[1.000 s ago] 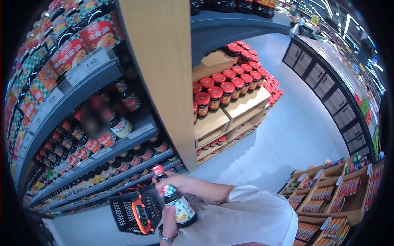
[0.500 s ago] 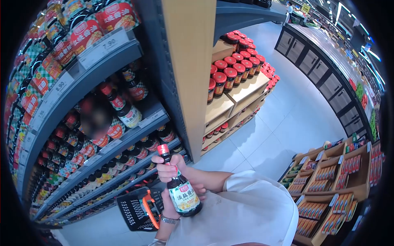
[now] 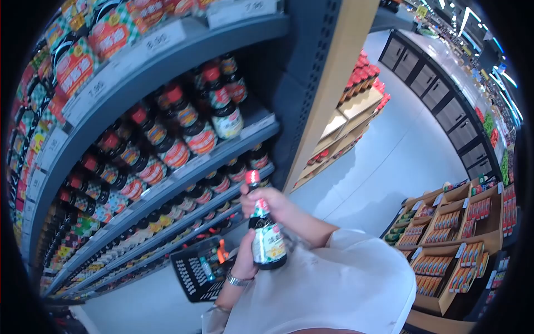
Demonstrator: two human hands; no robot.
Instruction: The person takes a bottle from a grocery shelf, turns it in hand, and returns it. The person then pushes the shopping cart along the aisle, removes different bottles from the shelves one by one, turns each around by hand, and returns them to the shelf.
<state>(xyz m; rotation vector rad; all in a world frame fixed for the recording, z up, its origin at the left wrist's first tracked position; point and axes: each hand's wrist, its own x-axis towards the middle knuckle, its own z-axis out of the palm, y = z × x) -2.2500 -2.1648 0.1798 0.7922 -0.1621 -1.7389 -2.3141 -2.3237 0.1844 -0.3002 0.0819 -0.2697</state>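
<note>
A dark soy sauce bottle [image 3: 268, 245] with a red cap and a green-white label is held upright, slightly tilted, before my chest. Fingers of my right hand [image 3: 268, 201] wrap around its neck below the cap. Lower down, my left hand [image 3: 245, 256], with a metal watch at the wrist, is closed against the bottle's side; part of its fingers is hidden behind it. Beside my left forearm is a black shopping basket [image 3: 186, 280] with an orange handle [image 3: 222, 251] and a few items inside. Whether it hangs on my arm, I cannot tell.
Shelves [image 3: 211, 153] of similar red-capped bottles curve along my left, with price tags [image 3: 158, 42] on their edges. A wooden post [image 3: 331, 94] ends the shelving. Beyond it stands a wooden rack [image 3: 342, 131] of red-lidded jars. Boxes of packaged goods [image 3: 445, 222] are at right.
My view has turned and come nearer to the shelves. The bottle stands more upright, its label turned somewhat. Both hands still hold it, and the basket's orange handle shows less.
</note>
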